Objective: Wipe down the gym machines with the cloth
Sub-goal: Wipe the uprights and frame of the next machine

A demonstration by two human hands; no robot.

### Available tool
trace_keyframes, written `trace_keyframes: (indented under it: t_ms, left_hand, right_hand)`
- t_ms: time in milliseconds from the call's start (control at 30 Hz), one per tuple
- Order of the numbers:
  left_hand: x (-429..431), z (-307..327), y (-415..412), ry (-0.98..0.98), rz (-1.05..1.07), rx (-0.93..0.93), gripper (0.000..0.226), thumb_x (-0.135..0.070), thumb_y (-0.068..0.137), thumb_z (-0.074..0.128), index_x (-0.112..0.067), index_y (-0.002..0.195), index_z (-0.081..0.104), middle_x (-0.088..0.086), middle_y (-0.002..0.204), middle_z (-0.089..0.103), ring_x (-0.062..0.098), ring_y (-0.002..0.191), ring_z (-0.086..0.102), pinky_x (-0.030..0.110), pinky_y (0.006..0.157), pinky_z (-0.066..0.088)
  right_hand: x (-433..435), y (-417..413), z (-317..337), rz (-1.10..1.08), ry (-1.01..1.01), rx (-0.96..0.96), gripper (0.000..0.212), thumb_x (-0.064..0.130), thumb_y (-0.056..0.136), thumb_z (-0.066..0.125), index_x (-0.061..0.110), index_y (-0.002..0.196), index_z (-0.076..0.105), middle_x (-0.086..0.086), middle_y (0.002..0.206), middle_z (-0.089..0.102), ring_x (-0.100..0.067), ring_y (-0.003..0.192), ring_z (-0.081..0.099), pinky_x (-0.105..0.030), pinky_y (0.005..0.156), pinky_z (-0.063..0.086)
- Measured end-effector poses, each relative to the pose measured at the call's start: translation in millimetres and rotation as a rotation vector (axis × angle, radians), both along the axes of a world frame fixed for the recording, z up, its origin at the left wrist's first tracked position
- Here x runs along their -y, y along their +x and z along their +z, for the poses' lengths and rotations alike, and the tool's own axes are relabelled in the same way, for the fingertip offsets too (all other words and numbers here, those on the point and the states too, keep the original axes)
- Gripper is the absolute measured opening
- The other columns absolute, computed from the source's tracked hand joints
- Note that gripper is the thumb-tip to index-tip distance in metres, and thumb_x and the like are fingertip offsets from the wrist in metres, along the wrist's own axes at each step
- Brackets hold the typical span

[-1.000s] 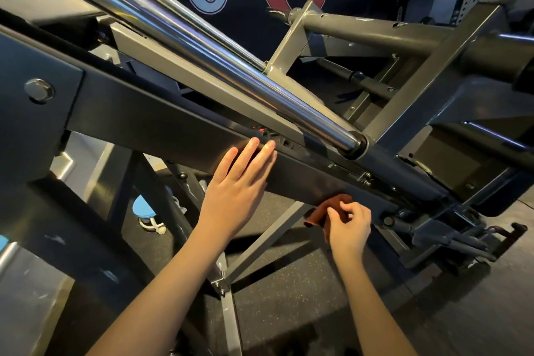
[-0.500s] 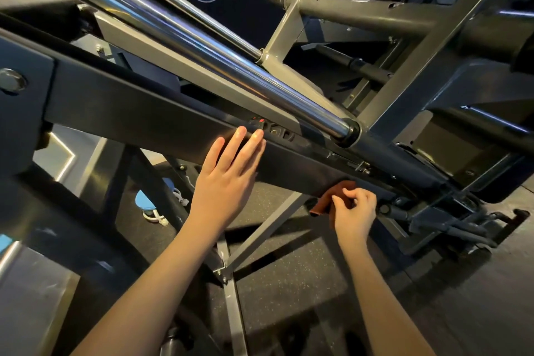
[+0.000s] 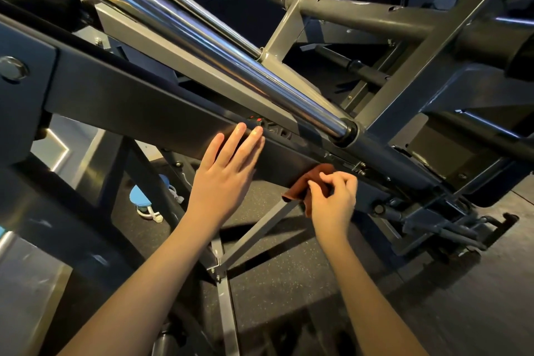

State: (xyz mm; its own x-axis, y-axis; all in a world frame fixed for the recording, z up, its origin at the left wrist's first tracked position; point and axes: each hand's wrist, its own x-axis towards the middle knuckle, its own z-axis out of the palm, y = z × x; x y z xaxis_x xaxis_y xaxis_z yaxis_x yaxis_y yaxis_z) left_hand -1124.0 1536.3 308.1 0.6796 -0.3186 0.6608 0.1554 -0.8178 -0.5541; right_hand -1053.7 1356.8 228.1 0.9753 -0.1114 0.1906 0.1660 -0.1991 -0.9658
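A long black slanted beam (image 3: 138,113) of the gym machine crosses the view from upper left to lower right. My left hand (image 3: 225,173) lies flat against its side with straight fingers, fingertips near small red marks on the beam's top. My right hand (image 3: 332,202) grips a rust-brown cloth (image 3: 306,182), bunched in its curled fingers and pressed against the lower edge of the same beam, just right of my left hand.
Two chrome guide rods (image 3: 202,46) run above the beam, ending in a black collar (image 3: 346,131). Grey frame tubes (image 3: 361,14) stand behind. A thin grey brace (image 3: 254,231) angles down to the speckled rubber floor (image 3: 289,298). A light-blue object (image 3: 141,199) lies on the floor.
My right hand has slid the cloth a little up and left along the beam's lower edge, closer to my left hand. The left hand stays flat on the beam.
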Motion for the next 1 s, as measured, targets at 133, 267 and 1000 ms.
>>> trace_keyframes:
  t_ms: [133, 267, 1000]
  left_hand:
    - [-4.0, -1.2, 1.7, 0.013, -0.017, 0.004, 0.064, -0.026, 0.092, 0.058, -0.011, 0.147, 0.029, 0.007, 0.154, 0.022, 0.031, 0.145, 0.02, 0.042, 0.12, 0.003]
    - [-4.2, -3.7, 2.7, -0.002, -0.02, 0.0, 0.068, -0.026, 0.092, 0.062, -0.012, 0.148, 0.026, 0.008, 0.156, 0.02, 0.029, 0.147, 0.01, 0.043, 0.121, 0.002]
    - [-12.8, -8.1, 5.6, 0.03, -0.035, -0.018, 0.067, -0.028, 0.095, 0.058, -0.012, 0.151, 0.025, 0.006, 0.159, 0.02, 0.029, 0.148, 0.012, 0.042, 0.121, 0.0]
  right_hand:
    - [15.6, 15.5, -15.7, -0.083, 0.03, -0.124, 0.016, 0.008, 0.087, 0.067, 0.016, 0.098, 0.058, -0.001, 0.125, 0.046, -0.016, 0.117, 0.048, -0.021, 0.097, 0.037]
    - [12.2, 16.5, -20.1, -0.177, 0.093, -0.259, 0.015, 0.01, 0.089, 0.066, 0.015, 0.099, 0.056, -0.008, 0.132, 0.045, -0.025, 0.121, 0.049, -0.025, 0.093, 0.035]
    - [-21.2, -15.6, 4.9, -0.058, -0.065, 0.031, 0.015, 0.007, 0.086, 0.07, 0.015, 0.091, 0.058, 0.003, 0.113, 0.046, -0.006, 0.103, 0.045, 0.005, 0.081, 0.03]
